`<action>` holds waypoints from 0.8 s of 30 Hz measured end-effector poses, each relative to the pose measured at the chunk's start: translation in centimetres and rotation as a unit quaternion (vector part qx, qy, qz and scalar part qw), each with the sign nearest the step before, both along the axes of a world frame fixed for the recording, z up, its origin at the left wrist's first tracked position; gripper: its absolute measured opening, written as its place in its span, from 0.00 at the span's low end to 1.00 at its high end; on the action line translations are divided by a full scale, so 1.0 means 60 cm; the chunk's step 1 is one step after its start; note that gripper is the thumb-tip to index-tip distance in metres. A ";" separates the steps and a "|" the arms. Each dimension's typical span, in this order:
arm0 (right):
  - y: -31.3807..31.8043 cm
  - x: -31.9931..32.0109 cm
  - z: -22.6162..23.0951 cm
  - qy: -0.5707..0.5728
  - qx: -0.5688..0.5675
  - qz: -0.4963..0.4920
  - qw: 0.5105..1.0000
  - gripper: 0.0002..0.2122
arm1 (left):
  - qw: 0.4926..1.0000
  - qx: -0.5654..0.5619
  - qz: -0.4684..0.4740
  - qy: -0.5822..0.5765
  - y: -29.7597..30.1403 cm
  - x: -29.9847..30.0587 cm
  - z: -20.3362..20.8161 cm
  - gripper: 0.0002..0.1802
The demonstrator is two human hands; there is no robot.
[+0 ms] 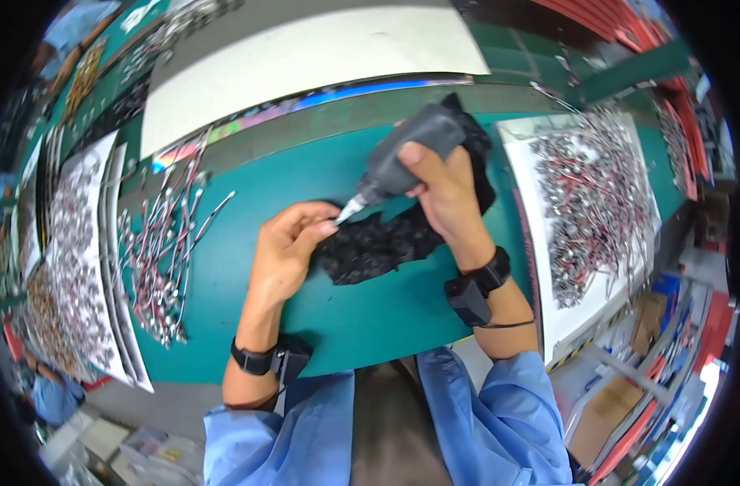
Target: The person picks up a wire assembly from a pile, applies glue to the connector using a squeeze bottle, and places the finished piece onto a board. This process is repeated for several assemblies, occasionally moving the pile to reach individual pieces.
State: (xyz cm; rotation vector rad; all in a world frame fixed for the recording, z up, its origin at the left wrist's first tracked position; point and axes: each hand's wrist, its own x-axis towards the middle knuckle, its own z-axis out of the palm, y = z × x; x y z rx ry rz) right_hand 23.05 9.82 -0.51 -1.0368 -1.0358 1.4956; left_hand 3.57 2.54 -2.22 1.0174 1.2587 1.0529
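Observation:
My right hand is wrapped round a dark grey squeeze bottle, tilted so that its pale pointed nozzle aims down to the left. The nozzle's tip meets the fingertips of my left hand. Those fingers are pinched together, and whatever small thing they hold is too hidden to name. Beneath both hands a crumpled black cloth lies on the green mat; part of it also shows behind the bottle. Left of my left hand lies a loose bunch of red and white wires with small metallic ends.
On the right, a white board carries a heap of similar wired parts. Stacked boards covered with small parts stand at the left. A large white panel spans the back. Another person in blue is at the far left.

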 end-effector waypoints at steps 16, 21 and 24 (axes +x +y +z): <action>-0.022 0.046 0.084 0.259 0.167 -0.186 0.933 0.14 | 0.990 0.093 0.038 -0.102 0.120 0.122 -0.011 0.13; -0.055 -0.024 0.059 0.239 0.064 -0.218 0.944 0.15 | 0.960 0.217 0.102 0.144 0.023 0.011 0.027 0.12; -0.077 -0.041 0.041 0.232 0.038 -0.156 0.959 0.15 | 0.898 0.224 0.231 0.302 -0.066 -0.098 0.037 0.07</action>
